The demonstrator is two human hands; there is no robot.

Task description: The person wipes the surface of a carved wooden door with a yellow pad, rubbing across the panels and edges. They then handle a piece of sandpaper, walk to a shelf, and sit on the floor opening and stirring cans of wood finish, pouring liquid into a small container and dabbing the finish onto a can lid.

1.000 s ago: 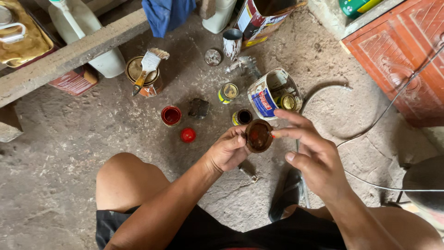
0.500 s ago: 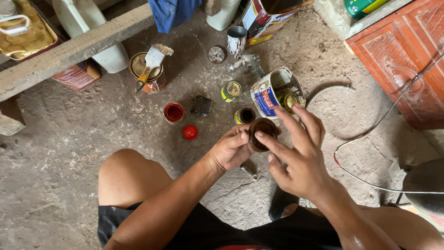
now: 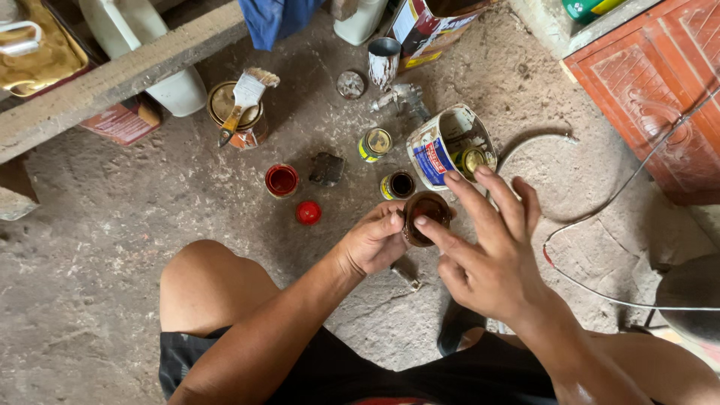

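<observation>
Our left hand (image 3: 373, 241) is curled around a small dark tin (image 3: 424, 217), fingers and thumb wrapped on its side, holding it just above the floor (image 3: 135, 247) in front of our bare knee (image 3: 206, 281); the tin's mouth faces up and shows a brown inside. Our right hand (image 3: 491, 251) is spread wide with the fingers fanned out, holding nothing, its forefinger tip touching the tin's rim. From there we go by size. Rough grey concrete floor fills most of the view. A wooden beam (image 3: 112, 79) crosses the upper left, with a white jug (image 3: 146, 45) behind it and a gold-coloured flat can (image 3: 34, 49) in the corner. A red panelled door (image 3: 652, 90) takes the upper right, and a thin grey wire (image 3: 600, 217) curves over the floor near it. Blue cloth (image 3: 277, 19) hangs at the top. A big opened can (image 3: 442, 146) lies tilted just beyond the held tin, a smaller tin inside it. To the left a closed paint can (image 3: 232, 116) carries a brush (image 3: 244, 101) laid across its lid. A metal cup (image 3: 383, 61) stands near the top. Smaller still are a yellow-labelled tin (image 3: 375, 144), an open tin with black inside (image 3: 398, 184), an open tin of red paint (image 3: 282, 181), a dark lump (image 3: 327, 169) beside it, and a red lid (image 3: 308, 213) lying alone.
</observation>
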